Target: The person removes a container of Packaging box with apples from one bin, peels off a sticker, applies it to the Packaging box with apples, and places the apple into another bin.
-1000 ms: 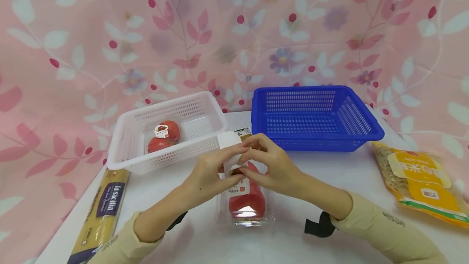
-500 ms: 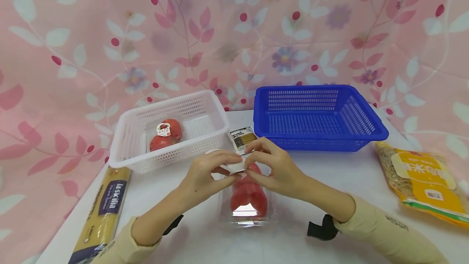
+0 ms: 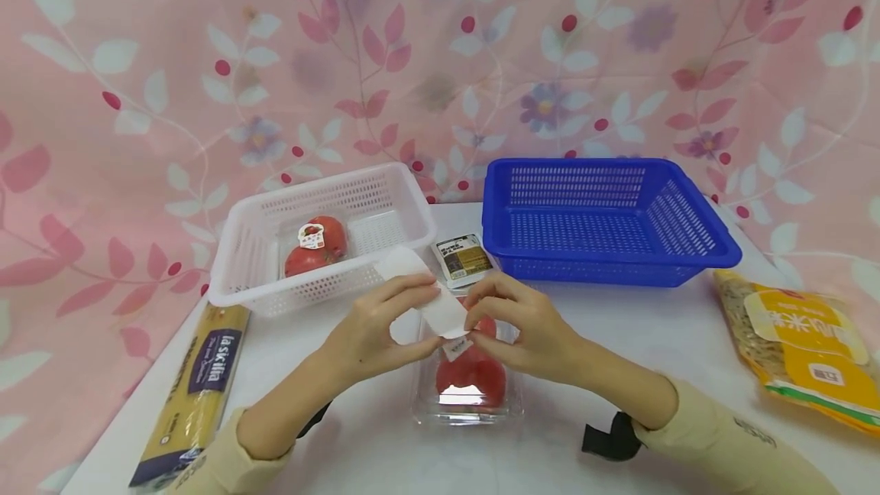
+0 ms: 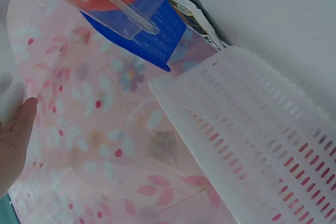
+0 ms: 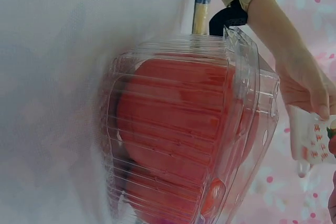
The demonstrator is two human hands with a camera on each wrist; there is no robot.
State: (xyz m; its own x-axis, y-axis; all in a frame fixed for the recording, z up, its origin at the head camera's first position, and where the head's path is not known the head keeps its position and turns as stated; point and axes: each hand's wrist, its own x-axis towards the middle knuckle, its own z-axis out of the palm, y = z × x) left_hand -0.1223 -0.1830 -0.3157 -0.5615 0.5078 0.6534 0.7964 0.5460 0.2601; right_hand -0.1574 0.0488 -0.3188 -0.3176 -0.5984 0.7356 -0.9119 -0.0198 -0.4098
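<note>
A white strip of stickers (image 3: 443,315) is held above a clear plastic box of tomatoes (image 3: 470,388). My left hand (image 3: 374,327) grips the strip between fingers and thumb. At its lower end, my right hand (image 3: 525,319) pinches the strip's edge. A small sticker (image 5: 318,136) with red print shows at that end in the right wrist view. The box's ribbed side fills the middle of the same view. In the left wrist view, part of a hand (image 4: 16,140) enters at the left edge; what it holds is not clear there.
A white basket (image 3: 241,292) at back left holds a labelled box of tomatoes (image 3: 318,244). A blue basket (image 3: 612,270) stands at back right, with a small flat packet (image 3: 462,260) between them. Spaghetti (image 3: 189,396) lies left, a yellow bag (image 3: 800,350) right.
The strip has been turned and tilted in my hands, so its white blank face now shows, with its upper end over the white basket's rim. The box below stays on the table.
</note>
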